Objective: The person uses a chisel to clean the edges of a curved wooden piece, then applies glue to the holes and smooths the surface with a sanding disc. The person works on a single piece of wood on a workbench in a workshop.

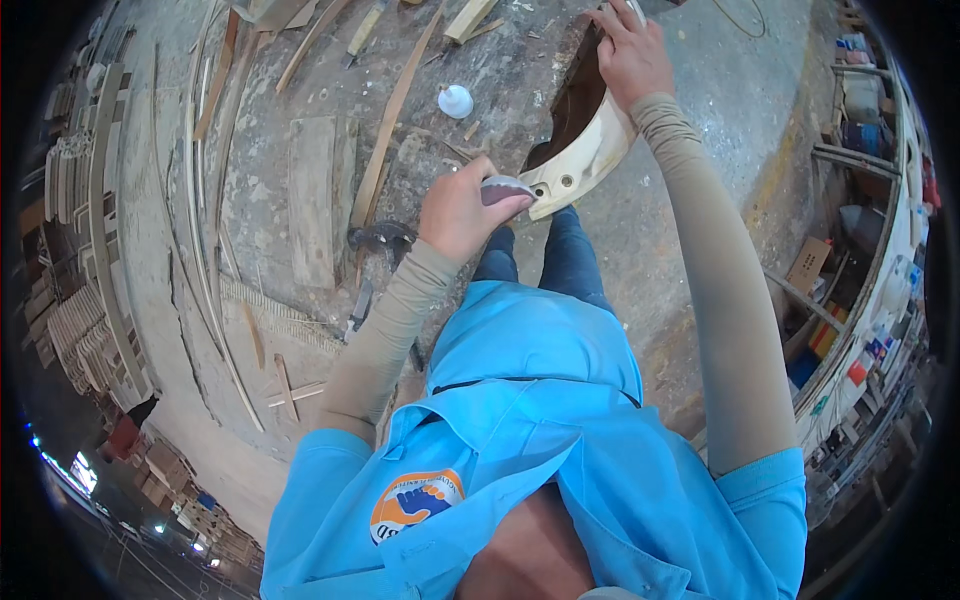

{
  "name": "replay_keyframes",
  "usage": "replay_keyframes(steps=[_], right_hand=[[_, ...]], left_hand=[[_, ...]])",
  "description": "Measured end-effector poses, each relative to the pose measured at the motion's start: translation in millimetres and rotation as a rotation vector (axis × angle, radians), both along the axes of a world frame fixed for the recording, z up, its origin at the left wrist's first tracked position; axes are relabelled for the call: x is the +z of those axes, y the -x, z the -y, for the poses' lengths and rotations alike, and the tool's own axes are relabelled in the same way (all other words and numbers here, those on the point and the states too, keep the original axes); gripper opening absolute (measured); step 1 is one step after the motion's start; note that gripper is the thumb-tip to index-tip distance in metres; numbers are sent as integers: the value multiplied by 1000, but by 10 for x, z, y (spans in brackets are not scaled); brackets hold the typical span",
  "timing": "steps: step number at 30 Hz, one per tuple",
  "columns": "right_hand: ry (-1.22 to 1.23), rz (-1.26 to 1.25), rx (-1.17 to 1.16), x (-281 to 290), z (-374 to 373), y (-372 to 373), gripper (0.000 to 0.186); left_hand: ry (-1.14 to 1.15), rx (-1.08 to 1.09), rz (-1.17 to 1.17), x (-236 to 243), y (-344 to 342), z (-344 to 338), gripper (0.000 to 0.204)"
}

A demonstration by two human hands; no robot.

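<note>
A curved, pale wooden piece [590, 150] with two round holes near its lower end is in front of me, slanting up to the right. Its inner side looks dark brown. My right hand [635, 60] grips its upper end from above. My left hand [458, 212] is closed on a folded piece of sandpaper [508, 189], brownish-purple on its face, pinched between thumb and fingers. The sandpaper lies close against the holed end of the wood; whether it presses on it I cannot tell.
A small white bottle [455, 101] stands on the stained grey surface [420, 150]. Long wooden strips [398, 115] and a flat board [318, 200] lie to the left. A dark clamp-like tool [380, 236] sits beside my left forearm. Cluttered shelving [852, 160] runs along the right.
</note>
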State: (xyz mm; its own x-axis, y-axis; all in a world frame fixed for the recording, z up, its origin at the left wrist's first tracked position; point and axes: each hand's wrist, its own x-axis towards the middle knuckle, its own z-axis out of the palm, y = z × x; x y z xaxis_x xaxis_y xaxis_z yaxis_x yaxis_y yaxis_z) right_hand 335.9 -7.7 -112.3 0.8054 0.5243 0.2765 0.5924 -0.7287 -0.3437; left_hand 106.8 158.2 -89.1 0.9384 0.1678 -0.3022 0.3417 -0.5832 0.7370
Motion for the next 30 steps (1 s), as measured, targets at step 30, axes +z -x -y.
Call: replay_keyframes(steps=[30], right_hand=[[8, 40, 26, 0, 8, -20, 42]], left_hand=[[-22, -21, 7, 121, 8, -59, 41]])
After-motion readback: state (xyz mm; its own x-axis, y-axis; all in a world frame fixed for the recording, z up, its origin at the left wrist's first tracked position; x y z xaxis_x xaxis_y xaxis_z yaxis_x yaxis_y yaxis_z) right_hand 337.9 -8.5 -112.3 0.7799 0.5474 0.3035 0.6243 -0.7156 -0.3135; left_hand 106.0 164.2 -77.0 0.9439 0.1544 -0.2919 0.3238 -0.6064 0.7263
